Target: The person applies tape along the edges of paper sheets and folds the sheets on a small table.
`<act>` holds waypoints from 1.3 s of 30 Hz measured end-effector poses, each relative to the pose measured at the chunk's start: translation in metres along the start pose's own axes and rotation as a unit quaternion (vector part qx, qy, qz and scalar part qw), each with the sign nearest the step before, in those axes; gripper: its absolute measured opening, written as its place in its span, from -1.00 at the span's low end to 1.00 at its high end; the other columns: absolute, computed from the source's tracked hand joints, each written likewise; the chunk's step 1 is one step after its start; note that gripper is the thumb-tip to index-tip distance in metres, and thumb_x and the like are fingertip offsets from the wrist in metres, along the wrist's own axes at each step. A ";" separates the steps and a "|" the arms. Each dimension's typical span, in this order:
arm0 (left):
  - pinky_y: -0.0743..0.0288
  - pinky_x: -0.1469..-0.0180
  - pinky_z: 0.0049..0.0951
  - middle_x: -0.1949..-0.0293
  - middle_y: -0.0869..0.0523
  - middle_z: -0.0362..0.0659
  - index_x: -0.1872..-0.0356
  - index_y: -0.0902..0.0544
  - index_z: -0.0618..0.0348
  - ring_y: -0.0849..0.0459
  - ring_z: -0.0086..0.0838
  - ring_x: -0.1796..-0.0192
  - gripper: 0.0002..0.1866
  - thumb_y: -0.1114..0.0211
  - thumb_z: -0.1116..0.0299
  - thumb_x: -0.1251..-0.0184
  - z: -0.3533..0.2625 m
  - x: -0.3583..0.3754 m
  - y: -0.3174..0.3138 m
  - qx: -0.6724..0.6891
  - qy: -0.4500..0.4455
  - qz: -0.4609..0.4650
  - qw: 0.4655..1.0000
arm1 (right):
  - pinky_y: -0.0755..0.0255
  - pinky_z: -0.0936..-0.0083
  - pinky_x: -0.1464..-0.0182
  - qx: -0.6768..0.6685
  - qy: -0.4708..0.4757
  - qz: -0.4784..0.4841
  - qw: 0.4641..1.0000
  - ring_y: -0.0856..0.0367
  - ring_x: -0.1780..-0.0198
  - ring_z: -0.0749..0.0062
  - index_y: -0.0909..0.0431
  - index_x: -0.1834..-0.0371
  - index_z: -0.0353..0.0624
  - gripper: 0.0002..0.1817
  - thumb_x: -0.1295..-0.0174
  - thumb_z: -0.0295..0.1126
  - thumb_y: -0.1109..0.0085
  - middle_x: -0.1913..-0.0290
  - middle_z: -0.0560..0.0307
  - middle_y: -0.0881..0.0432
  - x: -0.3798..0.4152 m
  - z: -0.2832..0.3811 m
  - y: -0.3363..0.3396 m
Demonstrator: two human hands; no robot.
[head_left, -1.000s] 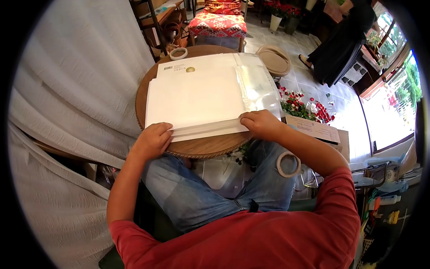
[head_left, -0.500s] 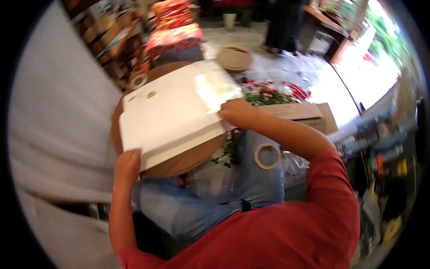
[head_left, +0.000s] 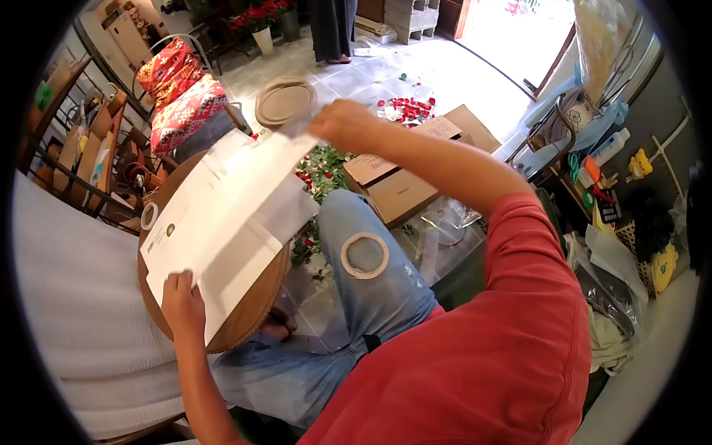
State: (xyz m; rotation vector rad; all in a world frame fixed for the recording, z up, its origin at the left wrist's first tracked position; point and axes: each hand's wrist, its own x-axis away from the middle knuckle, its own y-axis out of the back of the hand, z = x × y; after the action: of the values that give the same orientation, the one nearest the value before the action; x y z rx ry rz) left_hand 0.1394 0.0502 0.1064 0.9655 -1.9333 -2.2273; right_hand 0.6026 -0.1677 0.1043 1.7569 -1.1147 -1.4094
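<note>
A flat white cardboard box (head_left: pixel 211 200) lies unfolded on the round wooden table (head_left: pixel 256 315), with a small round printed mark near its left side. My right hand (head_left: pixel 348 126) is closed on the far right part of the cardboard and holds it raised and tilted above the rest. Blur hides the exact edge in those fingers. At the near left edge, my left hand (head_left: pixel 184 300) is closed on the cardboard, low over the table. A roll of tape (head_left: pixel 364 256) rests on my right thigh, and another tape roll (head_left: pixel 149 216) sits at the table's left edge.
Beyond my knee stands a brown carton (head_left: pixel 404 194), beside flowers and leaves (head_left: pixel 326 174) on the floor. A chair with a red patterned cover (head_left: pixel 185 111) is at the far left. Another person (head_left: pixel 335 33) stands at the back. Shelves with tools (head_left: pixel 608 200) line the right.
My right hand has risen, lifting the right part of the white cardboard, which lay flatter before. My left hand keeps its hold at the near edge. The camera view has shifted to the right.
</note>
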 end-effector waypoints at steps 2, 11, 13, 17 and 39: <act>-0.64 0.03 -0.13 0.15 -0.72 -0.04 0.00 -0.75 0.22 -0.72 -0.08 0.06 -0.70 -0.35 0.64 -0.23 -0.029 -0.040 -0.007 0.021 -0.060 -0.050 0.997 | -0.61 0.24 -0.08 0.039 0.005 -0.074 0.997 -0.79 0.05 0.21 -0.77 0.02 -0.01 -0.74 -0.24 -0.46 -0.26 0.15 0.19 -0.82 0.022 -0.041 0.025; -0.71 0.18 -0.26 0.20 -0.70 -0.08 0.27 -0.66 0.17 -0.74 -0.19 0.10 -0.90 -0.29 0.53 -0.19 -0.246 -0.203 -0.100 0.071 -0.269 -0.064 0.958 | -0.60 0.26 -0.13 0.283 -0.127 -0.192 0.931 -0.81 -0.06 0.25 -0.79 -0.10 -0.12 -0.66 -0.25 -0.54 -0.31 -0.04 0.14 -0.86 0.203 -0.188 0.111; -0.73 0.24 -0.31 0.22 -0.71 -0.12 0.31 -0.67 0.13 -0.76 -0.27 0.12 -0.94 -0.30 0.48 -0.20 -0.292 -0.216 -0.132 0.034 -0.291 -0.028 0.956 | -0.56 0.23 -0.08 0.316 -0.171 -0.163 0.919 -0.80 -0.06 0.22 -0.79 -0.11 -0.12 -0.60 -0.18 -0.58 -0.28 -0.03 0.12 -0.85 0.258 -0.206 0.087; -0.77 0.25 -0.29 0.28 -0.73 -0.14 0.38 -0.72 0.10 -0.79 -0.29 0.15 -0.96 -0.33 0.43 -0.22 -0.352 -0.215 -0.220 0.042 -0.335 0.048 0.940 | -0.54 0.16 -0.22 0.235 -0.278 -0.035 0.931 -0.77 -0.14 0.21 -0.77 -0.16 -0.09 -0.60 -0.28 -0.57 -0.19 -0.12 0.13 -0.83 0.368 -0.205 -0.013; -0.68 -0.20 0.02 -0.11 -0.80 0.07 -0.14 -0.73 0.09 -0.77 0.04 -0.18 -0.65 -0.38 0.28 -0.36 -0.375 -0.196 -0.286 0.108 -0.264 0.551 0.784 | 0.24 -0.12 -0.76 0.069 -0.455 0.337 0.822 0.07 -0.80 -0.08 -0.09 -0.76 -0.17 -0.21 -0.45 -0.33 0.01 -0.78 -0.21 -0.04 0.377 -0.099 -0.195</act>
State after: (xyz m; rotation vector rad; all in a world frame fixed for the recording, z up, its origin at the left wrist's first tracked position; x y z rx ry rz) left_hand 0.5768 -0.1348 -0.0811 -0.7978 -2.0607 -1.5750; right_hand 0.7725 -0.4190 -0.2087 0.5128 -2.0953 -1.7016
